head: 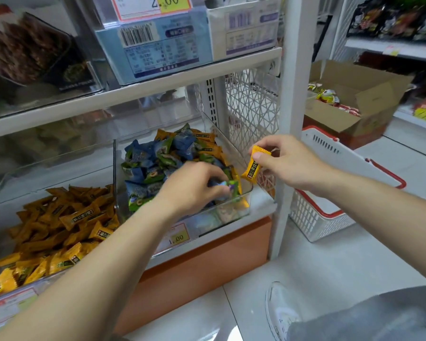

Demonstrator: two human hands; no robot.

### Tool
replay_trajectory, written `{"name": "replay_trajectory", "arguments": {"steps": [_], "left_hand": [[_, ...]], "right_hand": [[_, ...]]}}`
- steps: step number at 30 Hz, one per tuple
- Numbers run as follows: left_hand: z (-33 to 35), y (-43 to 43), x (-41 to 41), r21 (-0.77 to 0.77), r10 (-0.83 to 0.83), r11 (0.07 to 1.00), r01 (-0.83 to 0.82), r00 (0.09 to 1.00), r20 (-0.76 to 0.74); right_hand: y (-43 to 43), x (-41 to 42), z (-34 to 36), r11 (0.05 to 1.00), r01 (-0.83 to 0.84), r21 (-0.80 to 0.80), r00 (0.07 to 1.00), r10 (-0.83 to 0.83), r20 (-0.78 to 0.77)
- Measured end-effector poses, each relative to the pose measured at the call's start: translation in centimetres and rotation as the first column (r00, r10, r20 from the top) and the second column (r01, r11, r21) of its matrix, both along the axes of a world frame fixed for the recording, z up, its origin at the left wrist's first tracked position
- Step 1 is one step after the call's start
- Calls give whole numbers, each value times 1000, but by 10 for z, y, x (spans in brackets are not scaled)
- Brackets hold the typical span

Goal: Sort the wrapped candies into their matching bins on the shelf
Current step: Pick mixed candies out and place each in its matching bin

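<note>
Centre right, the right grip (288,161) pinches an orange candy (251,171); the left grip (194,185) closes round a green candy (233,187) in the mixed bin (231,214).

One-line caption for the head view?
Right hand pinches orange wrapped candy; left hand grips green wrapped candy inside clear plastic bin.

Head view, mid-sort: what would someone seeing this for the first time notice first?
The right hand stands out, pinching an orange candy in the air just right of the clear mixed bin. The left hand is down inside that bin among blue, green and orange wrappers, gripping a green candy. To the left, a pile of orange candies fills the neighbouring bin.
</note>
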State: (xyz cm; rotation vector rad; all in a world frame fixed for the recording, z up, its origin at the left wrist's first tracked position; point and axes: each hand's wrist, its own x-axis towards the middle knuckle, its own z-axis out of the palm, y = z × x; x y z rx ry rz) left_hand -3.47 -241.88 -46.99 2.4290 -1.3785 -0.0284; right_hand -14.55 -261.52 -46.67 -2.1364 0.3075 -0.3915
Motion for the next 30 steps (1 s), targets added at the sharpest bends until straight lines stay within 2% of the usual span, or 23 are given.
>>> {"name": "replay_trajectory", "arguments": {"steps": [2, 5, 6, 8, 9, 11, 13, 15, 17, 19, 22, 26, 30], "left_hand": [[13, 18, 5, 10, 117, 993, -119, 987, 114], [28, 44, 7, 170, 256, 934, -315, 919, 299], [31, 48, 3, 195, 269, 916, -350, 898, 348], [30, 47, -8, 122, 241, 939, -321, 870, 430], [30, 42, -16, 42, 200, 970, -239, 885, 420], [27, 24, -32, -53, 43, 998, -30, 966, 256], [16, 3, -43, -3, -64, 998, 64, 998, 28], [-1, -12, -43, 115, -38, 992, 47, 997, -74], [-17, -21, -37, 218, 29, 976, -16, 998, -57], [-27, -24, -29, 260, 56, 965, -38, 997, -61], [-32, -34, -22, 295, 56, 955, -23, 993, -106], [-32, -46, -15, 419, 72, 908, -21, 992, -106], [-34, -45, -12, 500, 57, 864, 55, 977, -206]], "right_hand": [[-1, 1, 2, 1000, -1, 5, 1000, 1, 28], [-1, 1, 3, 1000, -16, -10, 999, 16, 45], [0, 0, 4, 1000, -20, -23, 999, 21, 40], [1, 0, 5, 998, -15, -56, 999, 17, 32], [2, 0, 7, 998, -5, -66, 999, 8, 35], [2, 1, 10, 997, 23, -75, 999, -19, 46], [1, 1, 12, 995, 47, -90, 998, -43, 49], [-1, 1, 11, 993, 54, -106, 998, -50, 43], [-5, -1, 8, 992, 48, -119, 999, -45, 30], [-8, -2, 4, 989, 29, -148, 1000, -29, 6], [-8, -1, 0, 987, -13, -161, 1000, 9, -27], [-3, 1, -4, 979, -74, -188, 996, 64, -62], [-2, 0, -2, 969, -75, -237, 996, 61, -64]]}}
